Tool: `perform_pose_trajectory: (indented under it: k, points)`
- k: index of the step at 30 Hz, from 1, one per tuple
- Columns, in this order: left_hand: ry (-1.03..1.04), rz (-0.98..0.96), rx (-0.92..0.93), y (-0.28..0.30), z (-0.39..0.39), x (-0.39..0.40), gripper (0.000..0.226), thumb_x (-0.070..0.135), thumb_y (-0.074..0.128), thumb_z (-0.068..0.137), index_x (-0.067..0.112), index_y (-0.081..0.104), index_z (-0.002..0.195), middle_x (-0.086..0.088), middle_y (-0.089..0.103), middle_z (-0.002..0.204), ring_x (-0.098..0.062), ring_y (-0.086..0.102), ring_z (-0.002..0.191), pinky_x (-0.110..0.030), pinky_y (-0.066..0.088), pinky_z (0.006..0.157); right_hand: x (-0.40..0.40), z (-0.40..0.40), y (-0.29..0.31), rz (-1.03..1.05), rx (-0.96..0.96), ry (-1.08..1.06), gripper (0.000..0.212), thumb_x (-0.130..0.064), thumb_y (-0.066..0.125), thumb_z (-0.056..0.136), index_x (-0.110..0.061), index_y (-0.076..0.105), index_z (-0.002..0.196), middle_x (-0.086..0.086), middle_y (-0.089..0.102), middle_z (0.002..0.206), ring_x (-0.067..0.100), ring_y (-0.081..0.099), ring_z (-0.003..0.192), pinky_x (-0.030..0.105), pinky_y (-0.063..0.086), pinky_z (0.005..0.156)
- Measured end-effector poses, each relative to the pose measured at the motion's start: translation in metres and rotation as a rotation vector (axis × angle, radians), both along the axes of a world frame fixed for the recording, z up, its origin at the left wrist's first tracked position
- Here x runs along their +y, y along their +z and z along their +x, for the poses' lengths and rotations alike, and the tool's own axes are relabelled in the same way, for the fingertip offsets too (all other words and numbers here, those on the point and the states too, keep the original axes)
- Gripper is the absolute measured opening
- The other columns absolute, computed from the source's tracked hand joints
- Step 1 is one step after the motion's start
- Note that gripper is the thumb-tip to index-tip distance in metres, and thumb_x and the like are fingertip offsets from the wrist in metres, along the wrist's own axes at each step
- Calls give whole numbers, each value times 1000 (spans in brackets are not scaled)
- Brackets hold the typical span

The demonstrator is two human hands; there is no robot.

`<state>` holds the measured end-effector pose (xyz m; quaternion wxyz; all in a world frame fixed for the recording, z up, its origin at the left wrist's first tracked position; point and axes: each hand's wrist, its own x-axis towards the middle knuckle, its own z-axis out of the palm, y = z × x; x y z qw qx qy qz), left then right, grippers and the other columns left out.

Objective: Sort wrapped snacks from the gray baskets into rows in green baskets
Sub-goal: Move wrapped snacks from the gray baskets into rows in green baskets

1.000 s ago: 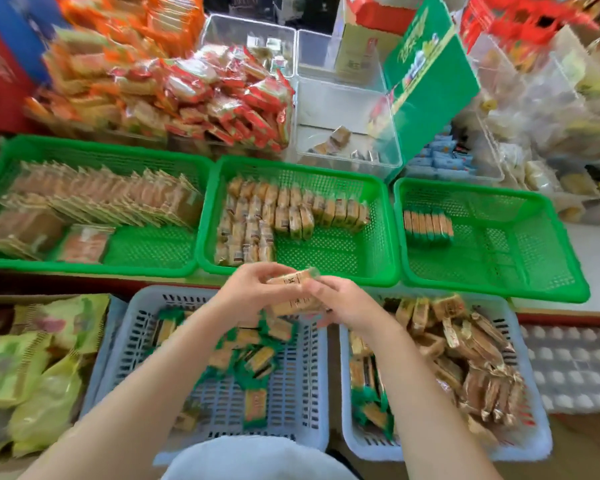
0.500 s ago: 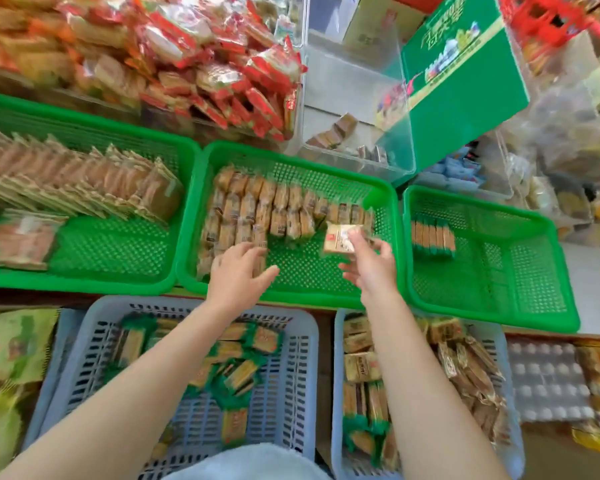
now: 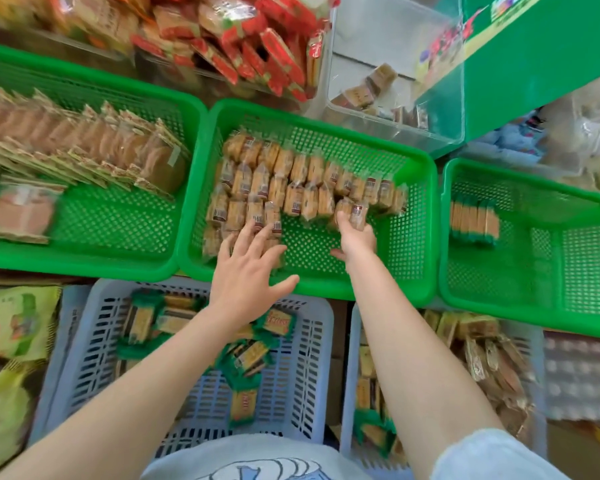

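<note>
Head view, the only one we have. We're over the middle green basket (image 3: 426, 209), both hands inside it.

Key relation: our right hand (image 3: 355, 237) is at the open right end of the second row of wrapped snacks (image 3: 302, 188), toward the basket's right wall. It pinches one wrapped snack (image 3: 355, 213) at the fingertips, thumb on the left side, fingers curled round the right. The pack stands on end, long axis pointing away from us toward the far rim, matching its neighbours. It sits just beside the last pack in that row; touching or not, we can't tell through the blur. The gap it should close lies to its left.

Our left hand (image 3: 248, 268) is nearer the near-left corner, fingers spread and straight, tips resting on the short front rows. It holds nothing. We read it as bracing the rows so they don't topple.

Judgement: placing step, nearly done. Next move likely needs a small push left plus release, keeping the pack upright. Risk: the row leans and dominoes toward the bare mesh on the right.

Supply: the left gray basket (image 3: 312, 341) under our left forearm holds green-edged packs, loosely scattered. The right gray basket (image 3: 352, 344) under our right forearm holds mixed brown and green packs. Plenty left to sort.

The right green basket (image 3: 444, 237) has one short row at its far-left corner. The left green basket (image 3: 184, 216) carries larger flat packs in rows.
</note>
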<state>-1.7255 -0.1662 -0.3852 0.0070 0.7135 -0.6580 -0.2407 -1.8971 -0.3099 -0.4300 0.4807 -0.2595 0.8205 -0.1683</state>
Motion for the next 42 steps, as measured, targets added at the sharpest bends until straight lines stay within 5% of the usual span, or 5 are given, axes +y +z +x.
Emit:
perform_pose_trajectory:
  k: [5, 23, 30, 34, 42]
  points:
    - [2, -29, -23, -4, 0, 1, 73, 80, 28, 89, 38, 43, 147, 5, 9, 168, -21, -6, 155, -54, -5, 122, -23, 6, 10, -70, -296, -127, 87, -38, 70, 92, -13, 19, 158, 16, 39, 155, 34, 64, 116, 36, 62, 78]
    - [27, 35, 14, 6, 0, -4, 73, 79, 34, 89, 34, 41, 147, 2, 7, 168, -21, -7, 155, -52, -4, 123, 5, -11, 45, -42, -326, 139, 98, -34, 68, 95, -19, -4, 160, 17, 57, 137, 28, 66, 109, 47, 54, 98]
    - [192, -225, 455, 48, -18, 26, 34, 35, 56, 100, 16, 64, 126, -3, 52, 142, -23, 43, 135, -41, 40, 106, 95, -54, 132, -269, -219, 347, 21, -25, 54, 103, -15, 62, 120, 8, 73, 104, 23, 73, 91, 35, 59, 81]
    - [166, 14, 630, 66, -66, 55, 26, 35, 51, 103, 23, 64, 121, 9, 65, 106, -12, 63, 89, -34, 54, 75, 167, -105, 151, -243, -129, 331, 18, -20, 53, 102, -11, 66, 111, 6, 73, 95, 15, 70, 77, 24, 55, 67]
    - [-113, 299, 621, 66, -191, 86, 25, 39, 50, 103, 29, 64, 121, 9, 68, 108, -9, 66, 93, -35, 58, 80, 236, -251, 123, -254, 525, 280, 16, -13, 55, 92, -26, 65, 93, -1, 67, 99, 22, 63, 90, 35, 52, 74]
